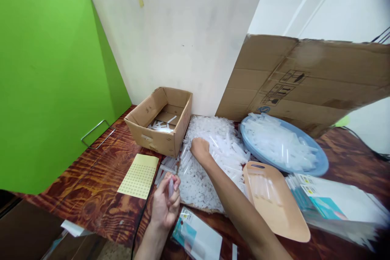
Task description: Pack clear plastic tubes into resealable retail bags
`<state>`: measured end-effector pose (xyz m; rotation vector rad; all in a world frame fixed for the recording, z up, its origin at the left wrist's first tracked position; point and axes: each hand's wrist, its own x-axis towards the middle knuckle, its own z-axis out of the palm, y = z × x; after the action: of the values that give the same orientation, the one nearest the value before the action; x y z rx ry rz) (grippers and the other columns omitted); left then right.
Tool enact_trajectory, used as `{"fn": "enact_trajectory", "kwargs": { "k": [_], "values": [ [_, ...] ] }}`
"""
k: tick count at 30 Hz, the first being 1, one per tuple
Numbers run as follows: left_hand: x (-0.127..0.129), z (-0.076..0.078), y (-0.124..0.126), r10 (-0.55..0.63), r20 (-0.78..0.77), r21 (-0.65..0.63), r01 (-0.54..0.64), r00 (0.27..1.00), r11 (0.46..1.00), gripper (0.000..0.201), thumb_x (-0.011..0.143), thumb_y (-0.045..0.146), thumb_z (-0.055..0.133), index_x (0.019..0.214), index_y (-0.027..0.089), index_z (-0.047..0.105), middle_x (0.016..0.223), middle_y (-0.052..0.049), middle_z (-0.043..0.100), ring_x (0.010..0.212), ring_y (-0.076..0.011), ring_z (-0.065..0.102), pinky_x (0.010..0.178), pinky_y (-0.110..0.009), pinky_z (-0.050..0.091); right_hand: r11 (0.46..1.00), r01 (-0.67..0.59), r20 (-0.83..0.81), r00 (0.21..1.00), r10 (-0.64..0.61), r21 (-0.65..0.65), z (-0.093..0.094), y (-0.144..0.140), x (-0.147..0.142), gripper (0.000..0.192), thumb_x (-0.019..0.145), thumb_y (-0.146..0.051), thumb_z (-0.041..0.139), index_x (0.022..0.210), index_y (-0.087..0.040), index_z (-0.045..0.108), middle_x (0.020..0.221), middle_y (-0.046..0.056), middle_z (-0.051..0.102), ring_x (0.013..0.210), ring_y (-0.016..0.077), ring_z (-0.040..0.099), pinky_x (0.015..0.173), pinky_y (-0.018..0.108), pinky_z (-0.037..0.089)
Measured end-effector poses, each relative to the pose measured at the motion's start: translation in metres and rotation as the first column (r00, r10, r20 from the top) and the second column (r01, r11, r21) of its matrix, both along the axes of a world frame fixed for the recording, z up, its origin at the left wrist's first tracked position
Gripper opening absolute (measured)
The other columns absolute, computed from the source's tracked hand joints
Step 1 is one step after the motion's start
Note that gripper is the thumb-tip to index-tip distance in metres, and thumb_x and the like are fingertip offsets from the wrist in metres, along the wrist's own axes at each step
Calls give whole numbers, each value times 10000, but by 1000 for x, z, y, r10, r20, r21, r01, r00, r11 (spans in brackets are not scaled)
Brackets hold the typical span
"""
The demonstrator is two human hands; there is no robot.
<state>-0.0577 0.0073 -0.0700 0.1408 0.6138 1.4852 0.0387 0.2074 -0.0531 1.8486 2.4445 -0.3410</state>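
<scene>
Left hand: our left hand (165,205) is closed around a small clear plastic tube (171,187), pinched upright between fingers and thumb, close to our body.
Right hand: our right hand (199,149) reaches farther out, fingers curled down into a heap of small clear plastic tubes (213,158); we cannot tell whether it grips any.
Between the hands: loose tubes spill from the heap's near edge, just beyond the left hand.
Left of the left hand: a pale yellow sheet of small round stickers (139,176) lies flat on the dark wood-grain table (94,178).
Beyond the left hand: an open brown cardboard box (160,121) holds a few tubes and touches the heap.
Right of the right forearm: a beige plastic scoop tray (274,203), near a round blue plastic basin (319,166) filled with tubes.
Nearest our body: a flat printed plastic packet (198,237), just right of the left wrist.
Far right: further printed packets (329,203) stacked.
Behind: green (45,81), white (176,48) and cardboard (310,77) screens.
</scene>
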Motion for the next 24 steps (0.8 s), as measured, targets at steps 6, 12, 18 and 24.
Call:
{"fn": "enact_trajectory", "kwargs": {
  "k": [6,12,18,24],
  "values": [
    [8,2,-1,-9,20,24,8,1000,1000,294,824,287,694,808,197,414,739,74,498,330,37,211,291,-71,172,995,102,-38,994,-101,21,-7,-3,-1,279,975,-329,638,1154,-115,645,1168,108,663,1033,235,664,900,432,556],
    [17,5,-1,-19,-17,10,19,1000,1000,325,796,296,732,779,199,422,722,70,520,339,26,204,302,-84,153,979,186,-219,962,-164,83,-4,-13,0,192,977,-202,582,1091,-72,665,1120,168,670,1010,246,669,877,373,524],
    [20,-6,-3,75,-464,35,-66,883,997,315,876,405,710,1054,148,677,781,-7,633,539,-52,474,521,-151,417,973,205,-510,851,-125,105,8,-53,43,132,891,-141,594,997,-106,665,1008,132,677,976,229,644,835,301,493],
    [21,-5,-6,57,-923,138,191,381,972,374,941,401,625,1258,217,700,1142,-89,688,1079,-231,631,940,-323,499,999,3,-922,383,-50,-52,-7,-133,90,348,941,-292,613,1280,-210,608,1045,40,679,876,162,657,796,274,531]
  ]
}}
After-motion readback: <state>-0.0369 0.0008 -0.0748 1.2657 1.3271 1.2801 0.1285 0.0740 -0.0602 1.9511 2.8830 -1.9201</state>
